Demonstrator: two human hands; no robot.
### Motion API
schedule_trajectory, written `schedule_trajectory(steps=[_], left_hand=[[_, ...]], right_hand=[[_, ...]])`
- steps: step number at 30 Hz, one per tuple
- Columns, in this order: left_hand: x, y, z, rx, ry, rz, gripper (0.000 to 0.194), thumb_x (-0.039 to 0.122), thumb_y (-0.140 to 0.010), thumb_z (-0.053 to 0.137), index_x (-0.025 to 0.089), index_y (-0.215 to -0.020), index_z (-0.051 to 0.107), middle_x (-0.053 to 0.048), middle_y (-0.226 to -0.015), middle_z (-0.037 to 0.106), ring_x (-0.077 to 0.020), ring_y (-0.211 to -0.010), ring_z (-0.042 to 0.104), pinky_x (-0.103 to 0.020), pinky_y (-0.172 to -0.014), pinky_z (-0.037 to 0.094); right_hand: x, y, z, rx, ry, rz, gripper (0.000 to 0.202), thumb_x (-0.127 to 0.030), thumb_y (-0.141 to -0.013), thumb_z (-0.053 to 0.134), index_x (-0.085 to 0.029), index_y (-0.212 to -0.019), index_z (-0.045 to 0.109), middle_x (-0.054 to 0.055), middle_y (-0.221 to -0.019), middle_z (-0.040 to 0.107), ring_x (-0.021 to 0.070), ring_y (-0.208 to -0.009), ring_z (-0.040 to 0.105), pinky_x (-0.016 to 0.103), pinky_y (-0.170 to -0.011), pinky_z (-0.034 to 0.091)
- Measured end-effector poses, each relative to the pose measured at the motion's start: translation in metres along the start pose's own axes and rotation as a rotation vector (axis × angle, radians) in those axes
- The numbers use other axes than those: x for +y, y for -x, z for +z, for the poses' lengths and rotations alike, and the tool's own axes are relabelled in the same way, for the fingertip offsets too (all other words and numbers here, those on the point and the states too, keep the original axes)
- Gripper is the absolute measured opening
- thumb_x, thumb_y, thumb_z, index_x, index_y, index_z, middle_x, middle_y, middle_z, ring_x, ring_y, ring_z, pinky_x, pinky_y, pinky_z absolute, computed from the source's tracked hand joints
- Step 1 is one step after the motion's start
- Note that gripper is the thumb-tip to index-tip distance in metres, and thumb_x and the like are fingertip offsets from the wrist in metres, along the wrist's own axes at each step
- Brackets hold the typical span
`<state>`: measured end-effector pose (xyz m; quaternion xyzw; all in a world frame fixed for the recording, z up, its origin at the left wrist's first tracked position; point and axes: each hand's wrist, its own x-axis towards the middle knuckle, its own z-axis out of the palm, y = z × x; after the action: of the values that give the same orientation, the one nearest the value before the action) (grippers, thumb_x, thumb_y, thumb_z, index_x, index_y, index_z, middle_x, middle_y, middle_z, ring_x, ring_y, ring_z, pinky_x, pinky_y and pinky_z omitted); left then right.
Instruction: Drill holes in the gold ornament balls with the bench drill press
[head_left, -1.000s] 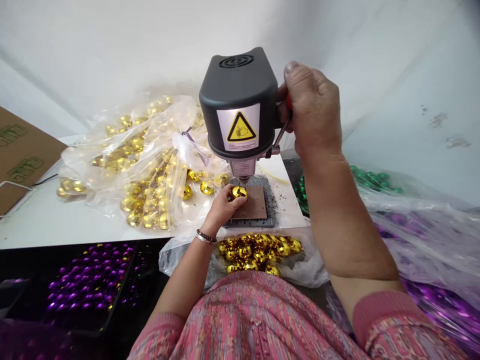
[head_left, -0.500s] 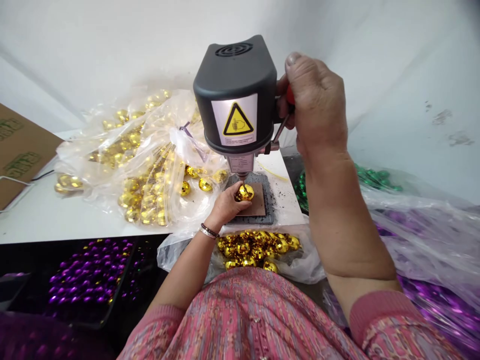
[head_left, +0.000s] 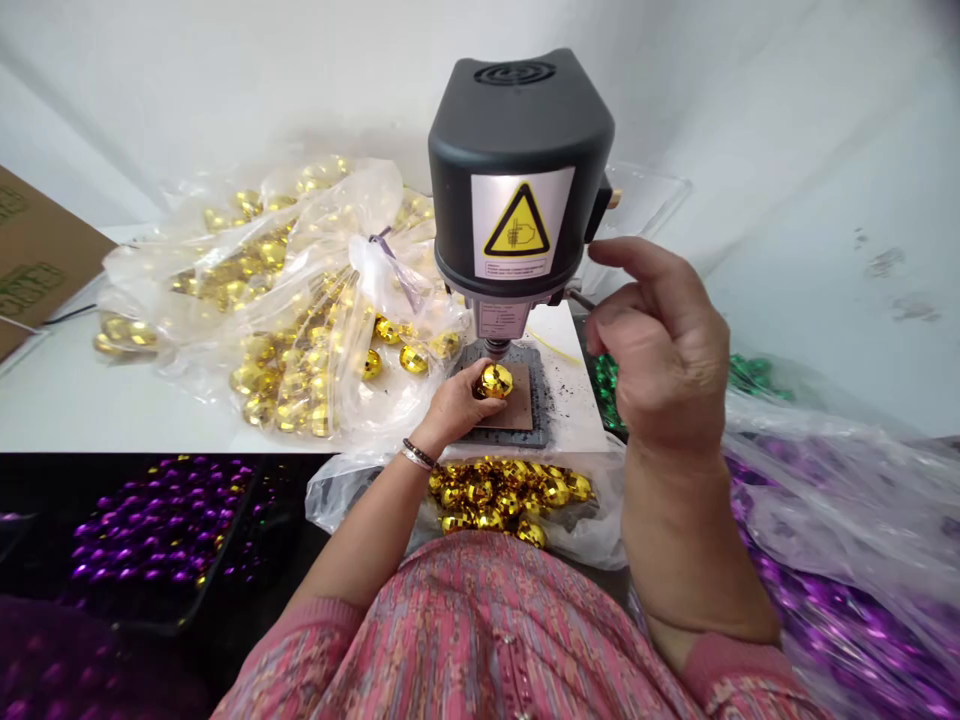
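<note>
My left hand (head_left: 459, 408) pinches a shiny gold faceted ball (head_left: 496, 380) between thumb and fingers. It keeps the ball on a brown board (head_left: 517, 405) atop the grey base plate (head_left: 536, 430) of a small drill press (head_left: 517, 130). The chuck (head_left: 496, 348) sits just above the ball; I cannot make out the bit. To the right of the drill head, my right hand (head_left: 660, 350) is curled at the metal feed lever (head_left: 581, 298), whose end is hidden by the fingers. Its index finger reaches toward the black housing.
Clear plastic bags of gold balls (head_left: 292, 330) cover the white table's left part. An open bag of gold balls (head_left: 510, 490) lies at my lap. Purple balls (head_left: 165, 520) are at lower left, bagged purple ones (head_left: 847, 600) and green ones (head_left: 757, 378) at right. A cardboard box (head_left: 37, 260) stands left.
My right hand has come down beside the drill head, and the red lever knob is now hidden. The view has shifted slightly. My left hand still holds the ball under the chuck.
</note>
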<state>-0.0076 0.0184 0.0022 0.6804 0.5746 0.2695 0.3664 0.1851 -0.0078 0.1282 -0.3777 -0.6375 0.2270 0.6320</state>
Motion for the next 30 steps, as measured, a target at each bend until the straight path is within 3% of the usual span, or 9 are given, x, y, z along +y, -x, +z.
schedule_trajectory(steps=[5,12,21,25,30], left_hand=[[-0.001,0.0,0.0,0.012,0.016,0.008,0.066,0.026,-0.073,0.079,0.017,-0.137,0.064,-0.007,-0.115,0.077,-0.0247,-0.103,0.07,-0.034,-0.094,0.054],[0.0,0.001,0.002,0.031,0.033,0.011,0.066,0.024,-0.072,0.08,0.019,-0.136,0.066,-0.007,-0.115,0.077,-0.0251,-0.103,0.07,-0.035,-0.096,0.055],[0.002,0.003,0.0,0.02,0.042,-0.007,0.065,0.023,-0.072,0.081,0.021,-0.136,0.066,-0.005,-0.117,0.078,-0.026,-0.105,0.07,-0.034,-0.096,0.055],[0.002,0.003,0.0,0.01,0.056,-0.002,0.07,0.024,-0.073,0.08,0.019,-0.141,0.062,-0.007,-0.117,0.077,-0.0256,-0.105,0.07,-0.035,-0.099,0.054],[-0.001,0.003,0.001,-0.017,0.027,0.002,0.067,0.029,-0.077,0.077,0.018,-0.141,0.06,-0.006,-0.117,0.076,-0.0263,-0.104,0.07,-0.036,-0.097,0.054]], right_hand=[[0.009,0.012,0.006,0.061,-0.031,-0.016,0.05,-0.012,-0.086,0.051,-0.029,-0.132,0.057,-0.007,-0.063,0.052,0.0058,-0.058,0.046,0.021,-0.056,0.041],[0.017,0.02,0.011,0.119,-0.02,-0.074,0.048,-0.014,-0.087,0.051,-0.029,-0.132,0.057,-0.007,-0.063,0.052,0.0063,-0.055,0.043,0.022,-0.052,0.037],[0.019,0.025,0.013,0.145,0.08,-0.052,0.037,-0.037,-0.091,0.063,-0.028,-0.126,0.057,-0.007,-0.061,0.046,0.0055,-0.052,0.038,0.024,-0.054,0.04],[0.03,0.028,0.015,0.17,0.06,-0.09,0.036,-0.041,-0.092,0.058,-0.029,-0.126,0.055,-0.006,-0.064,0.048,0.0072,-0.055,0.042,0.026,-0.056,0.041],[0.044,0.034,0.019,0.21,0.021,-0.105,0.036,-0.041,-0.092,0.055,-0.03,-0.125,0.055,-0.005,-0.066,0.05,0.0108,-0.06,0.049,0.031,-0.065,0.051]])
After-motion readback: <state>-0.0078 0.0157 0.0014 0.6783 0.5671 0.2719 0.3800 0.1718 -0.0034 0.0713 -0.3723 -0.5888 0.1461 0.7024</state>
